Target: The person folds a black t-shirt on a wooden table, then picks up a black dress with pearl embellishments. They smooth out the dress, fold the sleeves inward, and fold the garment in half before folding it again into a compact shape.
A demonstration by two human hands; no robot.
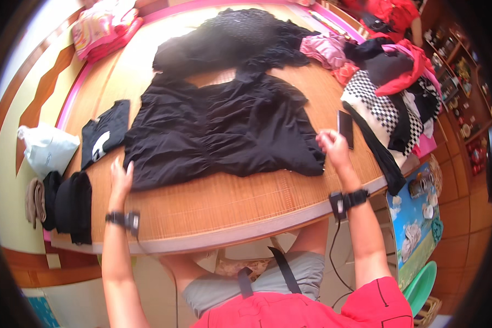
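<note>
A black ruched garment (213, 131) lies spread on the woven mat, its gathers running down the middle. At its lower left corner is my left hand (121, 176), fingers apart and thumb close to the cloth. My right hand (335, 147) is by the garment's right edge, fingers curled together; whether cloth is pinched in them I cannot make out. Beyond the spread garment lies a second black garment (229, 41), bunched up, with a lacy or textured part. Left of my work, a folded black shirt (106, 131) with a white print lies flat.
A phone (345, 129) lies right of my right hand, near a heap of mixed clothes (388, 87). To the left are a white plastic bag (48, 150) and rolled dark clothes (74, 205). Pink bedding (106, 33) is at far left. Another person (393, 16) in red is at far right.
</note>
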